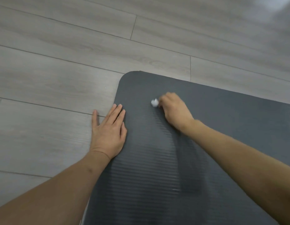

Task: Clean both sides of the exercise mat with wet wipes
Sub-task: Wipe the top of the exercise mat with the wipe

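Observation:
A dark grey ribbed exercise mat [222, 114] lies flat on the floor, its rounded far-left corner in view. My right hand [174, 111] is curled round a small bunched white wet wipe [154, 102] and holds it against the mat near that corner. A darker damp-looking streak runs down the mat towards me from there. My left hand [108, 130] lies flat with straight fingers across the mat's left edge, thumb side on the mat and outer fingers on the floor.
Grey wood-look plank floor [59, 62] surrounds the mat on the left and beyond it. A bright blurred patch [270, 7] shows at the top right corner.

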`<state>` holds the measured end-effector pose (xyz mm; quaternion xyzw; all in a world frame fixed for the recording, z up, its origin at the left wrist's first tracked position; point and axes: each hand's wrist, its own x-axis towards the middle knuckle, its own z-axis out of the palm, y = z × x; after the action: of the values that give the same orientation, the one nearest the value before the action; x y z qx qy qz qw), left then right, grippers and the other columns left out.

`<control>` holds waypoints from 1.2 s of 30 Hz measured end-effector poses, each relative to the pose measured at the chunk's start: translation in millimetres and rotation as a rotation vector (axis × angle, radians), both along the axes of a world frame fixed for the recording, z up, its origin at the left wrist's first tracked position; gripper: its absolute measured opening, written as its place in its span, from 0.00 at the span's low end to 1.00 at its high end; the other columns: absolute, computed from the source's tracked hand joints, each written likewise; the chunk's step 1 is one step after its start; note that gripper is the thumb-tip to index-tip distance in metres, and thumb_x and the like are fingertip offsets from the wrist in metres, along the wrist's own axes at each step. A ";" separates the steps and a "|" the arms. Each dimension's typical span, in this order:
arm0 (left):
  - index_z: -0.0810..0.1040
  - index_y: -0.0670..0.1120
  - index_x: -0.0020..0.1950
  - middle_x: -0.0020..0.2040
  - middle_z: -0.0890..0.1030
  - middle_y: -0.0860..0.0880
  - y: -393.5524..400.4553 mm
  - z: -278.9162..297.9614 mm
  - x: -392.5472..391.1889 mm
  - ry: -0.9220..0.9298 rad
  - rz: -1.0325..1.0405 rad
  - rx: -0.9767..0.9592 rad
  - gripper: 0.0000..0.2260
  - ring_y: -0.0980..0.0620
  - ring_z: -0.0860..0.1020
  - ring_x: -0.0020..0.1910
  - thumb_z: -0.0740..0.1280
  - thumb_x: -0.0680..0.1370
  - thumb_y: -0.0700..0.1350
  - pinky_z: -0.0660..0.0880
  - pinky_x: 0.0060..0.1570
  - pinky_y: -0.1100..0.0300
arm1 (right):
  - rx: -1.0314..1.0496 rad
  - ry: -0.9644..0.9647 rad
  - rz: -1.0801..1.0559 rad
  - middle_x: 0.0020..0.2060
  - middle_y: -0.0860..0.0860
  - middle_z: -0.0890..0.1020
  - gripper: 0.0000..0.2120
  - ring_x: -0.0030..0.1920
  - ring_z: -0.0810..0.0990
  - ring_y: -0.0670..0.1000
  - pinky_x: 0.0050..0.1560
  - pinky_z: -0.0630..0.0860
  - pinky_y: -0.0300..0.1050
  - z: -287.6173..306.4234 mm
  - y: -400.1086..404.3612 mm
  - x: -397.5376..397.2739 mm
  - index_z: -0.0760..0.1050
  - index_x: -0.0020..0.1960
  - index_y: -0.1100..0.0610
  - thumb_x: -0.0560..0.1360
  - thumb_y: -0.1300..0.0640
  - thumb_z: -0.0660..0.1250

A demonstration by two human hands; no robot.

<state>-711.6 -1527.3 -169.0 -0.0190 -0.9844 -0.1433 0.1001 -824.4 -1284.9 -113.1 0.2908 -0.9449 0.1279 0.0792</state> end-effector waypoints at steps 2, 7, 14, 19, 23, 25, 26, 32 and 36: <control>0.75 0.46 0.75 0.79 0.70 0.51 -0.7 2.3 0.5 -0.013 -0.002 -0.003 0.25 0.55 0.65 0.79 0.51 0.82 0.50 0.49 0.78 0.34 | -0.059 -0.003 -0.173 0.40 0.56 0.74 0.05 0.40 0.71 0.59 0.41 0.73 0.59 -3.9 -10.3 -14.0 0.73 0.44 0.60 0.78 0.67 0.62; 0.75 0.47 0.74 0.78 0.71 0.53 0.7 4.9 1.2 -0.014 0.023 0.035 0.25 0.54 0.65 0.79 0.51 0.81 0.50 0.49 0.78 0.35 | -0.077 -0.188 0.093 0.43 0.53 0.75 0.05 0.43 0.74 0.57 0.46 0.75 0.53 -3.7 -2.4 142.0 0.77 0.47 0.59 0.79 0.67 0.64; 0.69 0.49 0.79 0.82 0.63 0.53 -11.3 8.7 16.9 -0.161 -0.017 0.062 0.26 0.53 0.59 0.82 0.48 0.83 0.52 0.53 0.79 0.38 | 0.017 -0.040 0.064 0.42 0.56 0.74 0.04 0.43 0.72 0.59 0.42 0.74 0.57 -1.9 -36.5 31.0 0.74 0.46 0.60 0.77 0.66 0.62; 0.64 0.47 0.82 0.83 0.60 0.52 -45.0 8.4 67.3 -0.207 -0.064 -0.021 0.27 0.50 0.55 0.83 0.48 0.85 0.54 0.52 0.79 0.35 | -0.113 -0.078 -0.164 0.42 0.56 0.74 0.04 0.42 0.72 0.59 0.41 0.74 0.57 -3.8 -68.1 39.4 0.76 0.48 0.62 0.79 0.67 0.64; 0.60 0.48 0.84 0.84 0.57 0.50 -49.3 4.4 92.9 -0.209 -0.059 -0.071 0.28 0.48 0.52 0.84 0.50 0.85 0.55 0.50 0.78 0.33 | -0.019 -0.259 0.302 0.45 0.53 0.77 0.06 0.43 0.75 0.56 0.46 0.75 0.47 2.6 -54.7 160.3 0.78 0.53 0.60 0.79 0.67 0.64; 0.61 0.48 0.83 0.84 0.58 0.49 -48.2 4.0 89.4 -0.214 -0.060 -0.085 0.28 0.47 0.53 0.84 0.50 0.84 0.55 0.50 0.77 0.31 | 0.038 -0.188 0.382 0.44 0.54 0.77 0.07 0.43 0.74 0.56 0.45 0.74 0.47 1.3 -53.5 127.4 0.78 0.52 0.60 0.78 0.66 0.63; 0.61 0.48 0.83 0.84 0.58 0.48 -47.9 3.9 87.6 -0.216 -0.057 -0.098 0.28 0.47 0.54 0.84 0.51 0.84 0.55 0.50 0.77 0.30 | 0.036 -0.123 0.334 0.43 0.56 0.76 0.06 0.43 0.73 0.57 0.45 0.74 0.50 -1.2 -61.1 93.5 0.78 0.50 0.60 0.77 0.66 0.63; 0.65 0.48 0.82 0.83 0.60 0.49 -51.0 4.3 89.7 -0.235 -0.018 -0.142 0.28 0.47 0.55 0.83 0.50 0.84 0.57 0.49 0.76 0.29 | -0.079 -0.066 -0.140 0.42 0.57 0.74 0.04 0.42 0.71 0.59 0.42 0.73 0.59 -8.0 -101.4 -2.8 0.74 0.46 0.62 0.78 0.68 0.63; 0.65 0.49 0.82 0.83 0.60 0.49 -52.4 4.6 91.1 -0.232 -0.038 -0.149 0.28 0.47 0.56 0.83 0.50 0.84 0.57 0.52 0.74 0.27 | -0.065 -0.214 0.226 0.45 0.54 0.76 0.05 0.44 0.74 0.57 0.47 0.75 0.49 -2.6 -82.7 129.0 0.77 0.51 0.60 0.79 0.67 0.64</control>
<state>-620.4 -1579.7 -164.4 -0.0282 -0.9968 -0.0729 -0.0190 -695.4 -1367.6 -115.7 0.3772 -0.9045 0.1969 -0.0275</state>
